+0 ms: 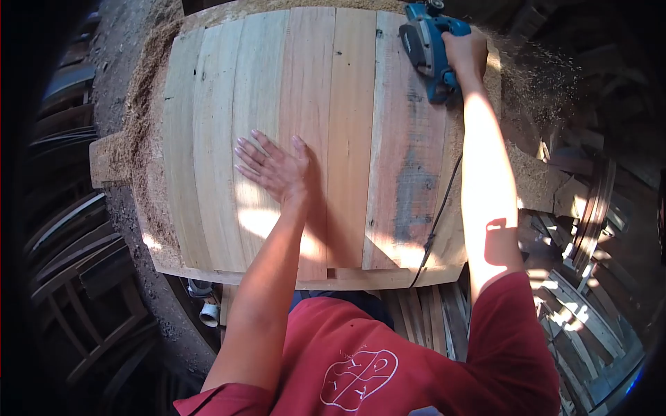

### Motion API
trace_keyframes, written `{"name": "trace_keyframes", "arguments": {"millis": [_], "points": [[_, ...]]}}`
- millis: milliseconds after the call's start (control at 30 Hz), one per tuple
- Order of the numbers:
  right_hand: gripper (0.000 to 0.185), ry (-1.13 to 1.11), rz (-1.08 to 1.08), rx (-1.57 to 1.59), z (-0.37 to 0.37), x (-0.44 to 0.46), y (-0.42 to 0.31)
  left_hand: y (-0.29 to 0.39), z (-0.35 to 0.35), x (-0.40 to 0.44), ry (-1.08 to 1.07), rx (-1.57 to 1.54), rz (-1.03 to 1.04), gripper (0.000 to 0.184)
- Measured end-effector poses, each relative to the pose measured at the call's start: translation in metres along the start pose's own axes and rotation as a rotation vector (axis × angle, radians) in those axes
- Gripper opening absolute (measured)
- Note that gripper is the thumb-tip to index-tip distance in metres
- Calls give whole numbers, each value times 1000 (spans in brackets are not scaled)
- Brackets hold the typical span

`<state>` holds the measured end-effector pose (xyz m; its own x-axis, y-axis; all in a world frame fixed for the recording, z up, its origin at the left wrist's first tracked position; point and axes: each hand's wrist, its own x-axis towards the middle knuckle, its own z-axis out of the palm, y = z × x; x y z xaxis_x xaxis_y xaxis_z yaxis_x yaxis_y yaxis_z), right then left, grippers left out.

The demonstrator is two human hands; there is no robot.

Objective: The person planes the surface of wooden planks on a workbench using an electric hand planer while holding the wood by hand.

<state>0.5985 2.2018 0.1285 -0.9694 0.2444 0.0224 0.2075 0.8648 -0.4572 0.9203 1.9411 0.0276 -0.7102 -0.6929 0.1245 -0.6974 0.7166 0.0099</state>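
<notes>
My right hand [466, 54] is wrapped round the handle of a blue electric planer [431, 52] at the far right of a panel of several wooden boards [354, 125]. The planer rests on the rightmost board, which has dark, rough patches below it. Wood chips [548, 73] spray out to the right of the tool. My left hand [276, 166] lies on the boards near the middle, fingers spread, holding nothing. From near the planer a dark power cord [441, 215] runs down across the right boards to the near edge.
Sawdust and shavings [142, 111] lie heaped along the workbench's left side. Stacked timber and frames [83, 270] stand on the left, with more scrap wood [583, 312] at the lower right. A white cup-like object [209, 315] sits below the near edge.
</notes>
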Motion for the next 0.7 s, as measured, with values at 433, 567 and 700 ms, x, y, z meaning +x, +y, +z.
{"name": "trace_keyframes", "arguments": {"millis": [433,567,700], "points": [[22,-88,63,588,-13,4,-4,-2,11,0,46,-27,3,94],[31,-183,177,602,-65,-125,75,-4,19,1,80,-18,-17,94],[50,-89,176,543,-130,-303,135,-4,24,0,99,-22,-13,95]]}}
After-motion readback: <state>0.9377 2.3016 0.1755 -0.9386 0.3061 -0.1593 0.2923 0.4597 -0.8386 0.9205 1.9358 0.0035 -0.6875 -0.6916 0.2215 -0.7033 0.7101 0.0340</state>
